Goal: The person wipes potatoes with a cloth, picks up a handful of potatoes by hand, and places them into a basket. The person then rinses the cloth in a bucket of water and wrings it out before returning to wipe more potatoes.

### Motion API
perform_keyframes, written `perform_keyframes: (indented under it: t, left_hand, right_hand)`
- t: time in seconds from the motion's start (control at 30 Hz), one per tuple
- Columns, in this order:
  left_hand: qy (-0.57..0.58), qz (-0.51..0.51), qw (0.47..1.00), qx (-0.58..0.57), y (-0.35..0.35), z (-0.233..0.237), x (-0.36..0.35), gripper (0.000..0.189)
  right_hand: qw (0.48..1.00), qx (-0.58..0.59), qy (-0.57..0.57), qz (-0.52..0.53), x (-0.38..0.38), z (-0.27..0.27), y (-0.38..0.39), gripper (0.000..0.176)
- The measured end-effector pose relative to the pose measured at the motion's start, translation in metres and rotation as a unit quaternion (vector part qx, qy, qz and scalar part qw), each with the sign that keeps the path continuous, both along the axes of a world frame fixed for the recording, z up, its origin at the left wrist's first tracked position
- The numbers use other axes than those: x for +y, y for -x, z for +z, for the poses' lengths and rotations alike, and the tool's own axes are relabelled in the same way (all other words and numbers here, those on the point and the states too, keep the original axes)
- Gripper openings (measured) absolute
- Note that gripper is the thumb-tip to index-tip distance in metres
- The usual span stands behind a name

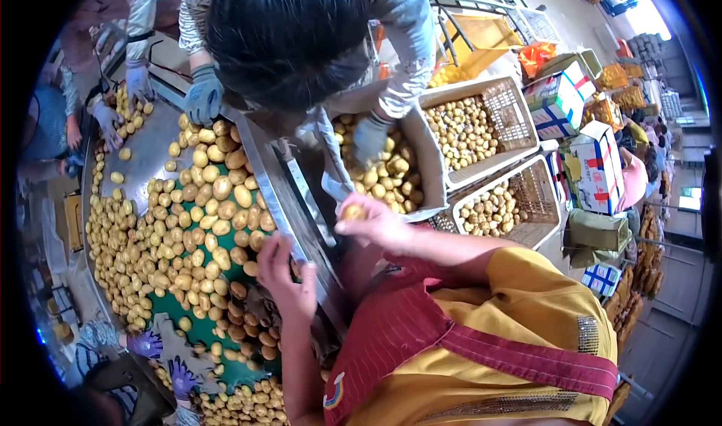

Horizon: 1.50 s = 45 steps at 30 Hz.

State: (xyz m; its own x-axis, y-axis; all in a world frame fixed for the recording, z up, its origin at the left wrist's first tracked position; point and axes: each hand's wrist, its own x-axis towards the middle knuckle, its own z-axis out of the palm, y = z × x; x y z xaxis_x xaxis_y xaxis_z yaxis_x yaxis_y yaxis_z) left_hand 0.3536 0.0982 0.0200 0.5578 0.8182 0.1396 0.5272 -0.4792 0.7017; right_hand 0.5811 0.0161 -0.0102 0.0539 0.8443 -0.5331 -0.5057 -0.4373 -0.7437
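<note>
Right hand (380,227): gripping one potato (352,212), lined crate (434,172) at 12 o'clock. Left hand (292,281): fingers parted, at right's 8 o'clock

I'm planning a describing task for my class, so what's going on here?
The camera wearer's bare right hand holds a round yellow potato near the rim of a pale-lined crate of potatoes. The bare left hand is open, seemingly empty, by the metal-edged table. Opposite, a co-worker's grey-gloved hand is inside that crate, and more yellow potatoes lie spread over the table.
</note>
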Motion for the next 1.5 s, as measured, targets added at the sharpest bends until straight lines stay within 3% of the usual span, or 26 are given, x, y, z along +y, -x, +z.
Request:
perform_keyframes:
  t: [0.07, 0.23, 0.33, 0.4, 0.47, 0.5, 0.53, 0.6, 0.63, 0.67, 0.7, 0.73, 0.77, 0.8, 0.83, 0.87, 0.93, 1.0, 1.1, 1.17, 1.23, 1.27, 1.37, 1.4, 1.43, 1.5]
  left_hand:
    - [-0.052, 0.021, 0.996, 0.07, 0.022, -0.01, 0.007, 0.052]
    - [-0.114, 0.075, 0.944, 0.302, 0.086, -0.039, -0.007, 0.065]
    - [-0.031, 0.097, 0.93, 0.353, 0.138, -0.081, -0.026, 0.066]
    - [-0.036, 0.067, 0.951, 0.299, 0.151, -0.094, -0.032, 0.067]
    - [-0.003, 0.042, 0.978, 0.204, 0.138, -0.063, -0.048, 0.068]
    - [0.005, 0.049, 0.985, 0.164, 0.113, -0.039, -0.059, 0.069]
    - [0.052, 0.073, 0.974, 0.207, 0.109, -0.022, -0.077, 0.073]
    - [0.113, 0.122, 0.942, 0.292, 0.112, -0.008, -0.111, 0.087]
    - [0.128, 0.142, 0.924, 0.331, 0.114, 0.002, -0.126, 0.093]
    - [0.117, 0.157, 0.919, 0.342, 0.12, 0.0, -0.143, 0.098]
    - [0.113, 0.169, 0.919, 0.338, 0.12, 0.002, -0.15, 0.093]
    - [0.102, 0.172, 0.923, 0.329, 0.121, 0.002, -0.154, 0.09]
    - [0.068, 0.183, 0.927, 0.321, 0.125, -0.007, -0.156, 0.087]
    - [0.035, 0.19, 0.931, 0.31, 0.129, -0.023, -0.157, 0.084]
    - [0.002, 0.195, 0.935, 0.298, 0.13, -0.033, -0.153, 0.082]
    - [0.011, 0.208, 0.935, 0.288, 0.127, -0.033, -0.139, 0.076]
    - [0.035, 0.234, 0.934, 0.269, 0.119, -0.027, -0.108, 0.064]
    - [0.054, 0.274, 0.95, 0.139, 0.121, -0.028, -0.09, 0.055]
    - [0.022, 0.275, 0.96, 0.056, 0.131, 0.017, -0.09, 0.045]
    - [0.007, 0.235, 0.97, 0.065, 0.142, 0.072, -0.107, 0.041]
    - [-0.038, 0.168, 0.983, 0.06, 0.17, 0.114, -0.132, 0.045]
    - [-0.013, 0.182, 0.979, 0.096, 0.19, 0.132, -0.151, 0.051]
    - [0.02, 0.266, 0.946, 0.186, 0.265, 0.147, -0.211, 0.058]
    - [0.04, 0.291, 0.917, 0.271, 0.281, 0.143, -0.23, 0.059]
    - [0.039, 0.243, 0.926, 0.286, 0.303, 0.129, -0.25, 0.058]
    - [0.094, 0.228, 0.889, 0.385, 0.312, 0.055, -0.299, 0.057]
  right_hand:
    - [0.979, -0.14, -0.112, -0.095, -0.013, -0.013, -0.029, 0.025]
    - [0.926, -0.326, -0.108, -0.155, -0.046, 0.018, -0.101, 0.028]
    - [0.878, -0.441, -0.084, -0.166, -0.067, 0.014, -0.138, 0.032]
    - [0.845, -0.498, -0.044, -0.189, -0.078, 0.027, -0.159, 0.032]
    - [0.786, -0.578, -0.053, -0.213, -0.109, -0.024, -0.207, 0.042]
    - [0.752, -0.638, 0.076, -0.148, -0.12, -0.018, -0.229, 0.054]
    - [0.603, -0.791, 0.06, -0.083, -0.135, -0.046, -0.256, 0.069]
    - [0.643, -0.759, 0.095, -0.028, -0.152, -0.048, -0.274, 0.092]
    - [0.683, -0.73, 0.033, -0.019, -0.145, -0.037, -0.274, 0.089]
    - [0.633, -0.773, 0.052, 0.014, -0.155, -0.058, -0.278, 0.082]
    - [0.673, -0.737, 0.052, 0.024, -0.148, -0.065, -0.265, 0.072]
    - [0.659, -0.747, 0.011, 0.089, -0.135, -0.061, -0.246, 0.059]
    - [0.779, -0.623, -0.004, 0.068, -0.123, -0.061, -0.223, 0.046]
    - [0.813, -0.573, -0.079, 0.07, -0.111, -0.074, -0.2, 0.04]
    - [0.855, -0.508, -0.04, 0.099, -0.086, -0.05, -0.158, 0.035]
    - [0.793, -0.567, -0.163, 0.154, -0.064, -0.039, -0.126, 0.031]
    - [0.809, -0.486, -0.232, 0.236, -0.023, 0.004, -0.053, 0.031]
    - [0.774, -0.426, -0.356, 0.304, 0.011, 0.017, 0.002, 0.036]
    - [0.691, -0.406, -0.467, 0.375, 0.056, 0.037, 0.086, 0.099]
    - [0.623, -0.419, -0.52, 0.407, 0.069, 0.034, 0.137, 0.11]
    - [0.592, -0.359, -0.563, 0.452, 0.073, 0.019, 0.184, 0.089]
    - [0.634, -0.27, -0.58, 0.433, 0.061, 0.005, 0.21, 0.071]
    - [0.611, -0.354, -0.476, 0.524, -0.006, 0.057, 0.246, 0.06]
    - [0.611, -0.319, -0.54, 0.483, -0.032, 0.035, 0.258, 0.065]
    - [0.554, -0.372, -0.531, 0.522, -0.052, 0.046, 0.263, 0.067]
    - [0.517, -0.384, -0.592, 0.485, -0.073, 0.016, 0.264, 0.058]
